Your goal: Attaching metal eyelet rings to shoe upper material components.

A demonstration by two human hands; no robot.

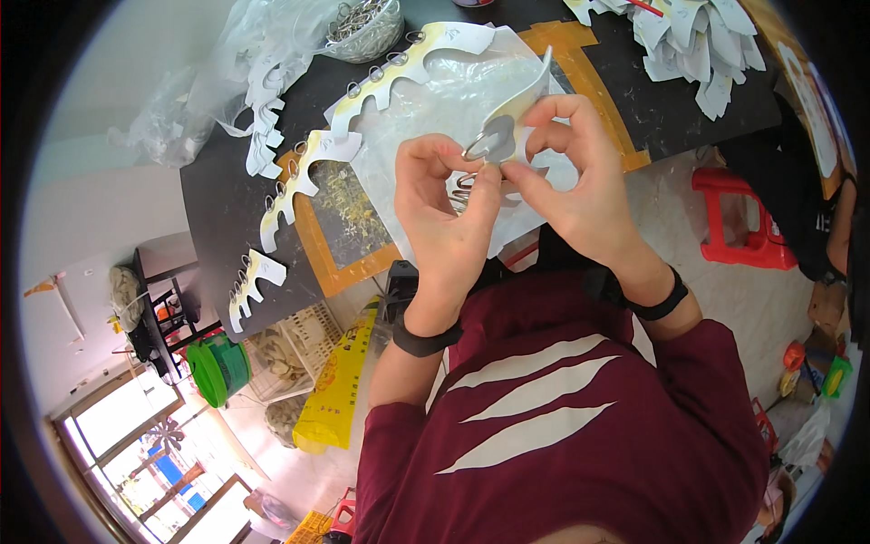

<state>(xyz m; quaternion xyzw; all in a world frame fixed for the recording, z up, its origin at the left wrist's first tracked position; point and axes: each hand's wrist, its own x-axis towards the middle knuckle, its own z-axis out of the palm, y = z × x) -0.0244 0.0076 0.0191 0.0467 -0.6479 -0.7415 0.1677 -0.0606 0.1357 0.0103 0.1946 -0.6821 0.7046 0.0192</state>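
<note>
While the left hand (441,204) pinches a metal ring (478,145) and the right hand (569,177) grips the scalloped card piece (521,104) above the black table (227,181), ring-fitting appears in progress; next likely needs threading alignment.

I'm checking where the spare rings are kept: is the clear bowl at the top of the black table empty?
No, the clear bowl holds a heap of metal rings, well beyond the left hand and right hand.
</note>
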